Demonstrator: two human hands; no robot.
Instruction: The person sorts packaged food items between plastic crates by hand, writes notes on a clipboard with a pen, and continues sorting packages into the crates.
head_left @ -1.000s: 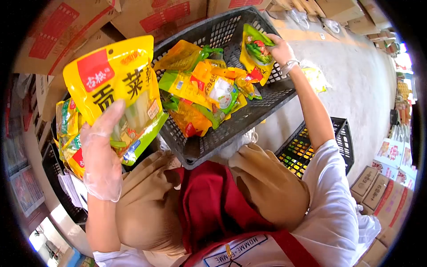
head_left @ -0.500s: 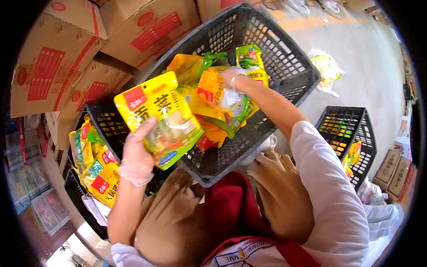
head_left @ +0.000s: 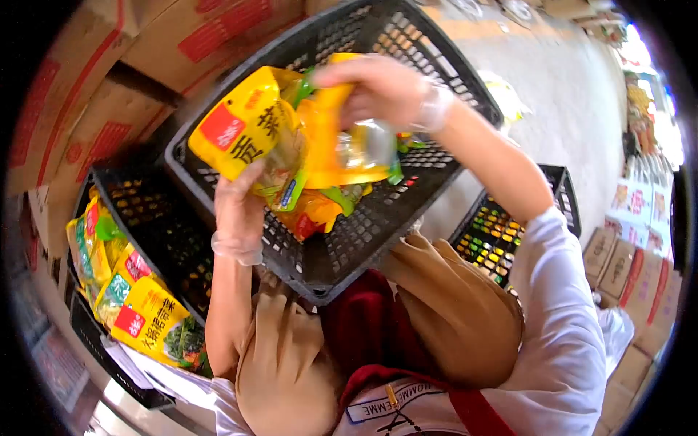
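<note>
My left hand (head_left: 240, 207), in a thin clear glove, grips the lower edge of a yellow food pouch (head_left: 243, 120) with a red label and a see-through window. Above the black crate (head_left: 327, 265), my right hand (head_left: 382, 91) has its fingers closed on the top of an orange-yellow pouch (head_left: 327, 149); motion blurs it, and its window looks pale and shiny. The two pouches nearly meet. Beneath them, orange and green pouches (head_left: 313, 211) lie in the crate, partly covered.
At left, another black crate (head_left: 138, 225) stands beside yellow pouches (head_left: 142, 320). Cardboard boxes (head_left: 94, 131) are stacked behind it. A third black crate (head_left: 487, 232) sits to the right, with more cartons (head_left: 632, 269) beyond. A bagged item (head_left: 505, 98) lies on the floor.
My right hand has lifted the orange-yellow pouch out of the pile and brought it up beside the left pouch. My left hand has moved slightly, its pouch now over the crate's left side.
</note>
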